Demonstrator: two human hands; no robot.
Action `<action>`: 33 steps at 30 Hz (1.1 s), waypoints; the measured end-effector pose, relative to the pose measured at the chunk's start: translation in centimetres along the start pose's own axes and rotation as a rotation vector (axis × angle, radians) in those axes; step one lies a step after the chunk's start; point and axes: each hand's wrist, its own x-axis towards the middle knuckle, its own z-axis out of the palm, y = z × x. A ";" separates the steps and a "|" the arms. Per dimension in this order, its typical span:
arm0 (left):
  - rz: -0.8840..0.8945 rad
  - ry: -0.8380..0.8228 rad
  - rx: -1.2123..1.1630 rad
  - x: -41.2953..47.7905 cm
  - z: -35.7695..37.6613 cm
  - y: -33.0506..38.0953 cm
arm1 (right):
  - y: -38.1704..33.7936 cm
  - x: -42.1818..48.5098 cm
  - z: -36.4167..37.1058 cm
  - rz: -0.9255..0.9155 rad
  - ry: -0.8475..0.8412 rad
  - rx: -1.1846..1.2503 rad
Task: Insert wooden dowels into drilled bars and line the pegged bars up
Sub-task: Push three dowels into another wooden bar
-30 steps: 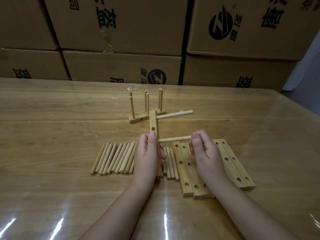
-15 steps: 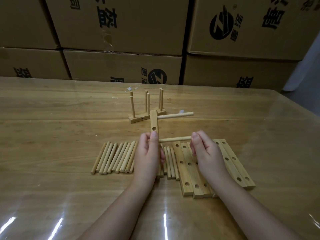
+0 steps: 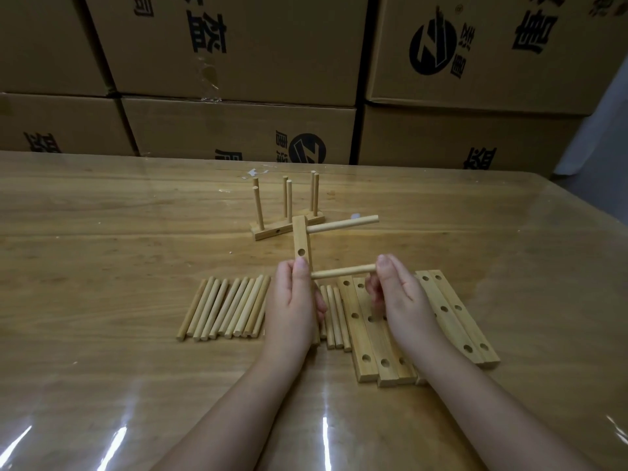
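A row of loose dowels (image 3: 226, 309) is laid side by side on the table (image 3: 102, 232), just left of the left hand (image 3: 292, 305). A drilled bar (image 3: 301, 243) is held upright by that hand, the fingers curled round its lower part and the thumb pressed against its front face below an open hole. One dowel (image 3: 343, 225) is seated near the bar's top and projects to the right. Behind it, two pegged bars (image 3: 270, 233) are stood together, each with three upright dowels. A second dowel (image 3: 341, 271) is held level, its left end meeting the bar at the left thumb; whether it is seated cannot be determined. Its right end is pinched by the right hand (image 3: 406, 300) between thumb and curled fingers. Beneath the hands, a few more dowels (image 3: 334, 317) and a set of flat drilled bars (image 3: 453, 317) are laid out.
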 end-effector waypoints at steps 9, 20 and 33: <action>-0.005 0.167 -0.200 0.1 -0.1 -0.1 | 0.6 0.0 0.4 -0.038 -0.222 -0.412; -0.018 0.237 -0.219 0.5 -0.1 -0.5 | 0.6 -0.4 1.2 -0.342 -0.498 -0.888; -0.071 0.214 -0.245 0.6 -0.1 -0.3 | 0.8 -0.3 1.1 -0.391 -0.516 -0.833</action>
